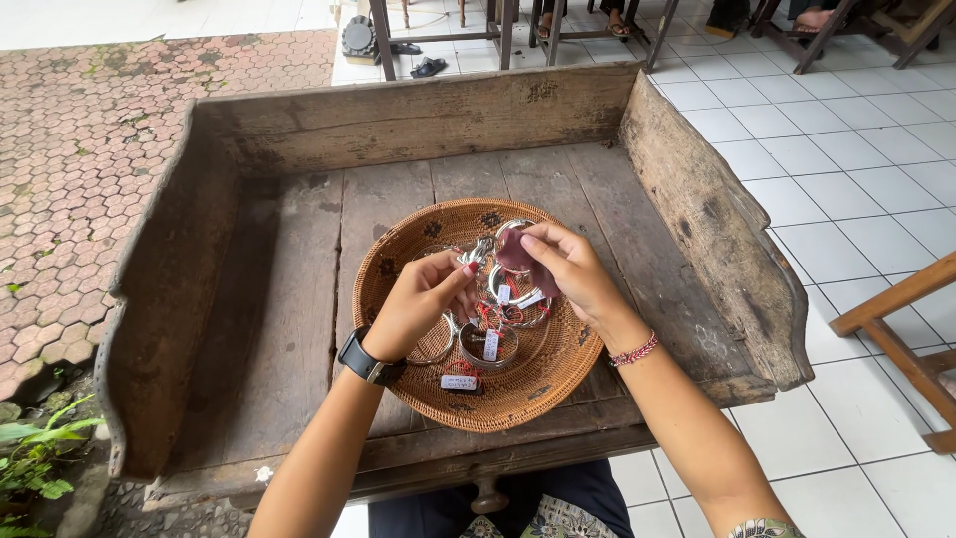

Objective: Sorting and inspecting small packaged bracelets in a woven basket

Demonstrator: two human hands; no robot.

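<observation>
Seen from the head camera, a person is sitting at a weathered wooden tray table [299, 130] with raised sides, working over a round woven basket [398, 259] that is resting on its plank floor. The left hand [423, 299], a dark watch [366, 361] strapped at its wrist, is pinching a silver bracelet [481, 251] between thumb and fingertips, the fingers drawn close together above the basket's middle. The right hand [568, 269], wearing a red beaded wristband [635, 351], is pressing a small mauve cloth [518, 254] against that bracelet, thumb and forefinger closed on the cloth and the other fingers curled beside them. The two hands are nearly touching, held just above the basket. Beneath them, more silver bangles [488, 344] are lying in the basket, several carrying small white paper tags [459, 382] tied on with red thread; what is on the tags is too small to tell. To the left of the table, red hexagonal paving [90, 159] is running past green leaves [35, 463]; to the right, white floor tiles [846, 149] are spreading out toward wooden chair legs [896, 329]. At the top edge, furniture legs and the sandalled feet [617, 28] of other people are showing.
</observation>
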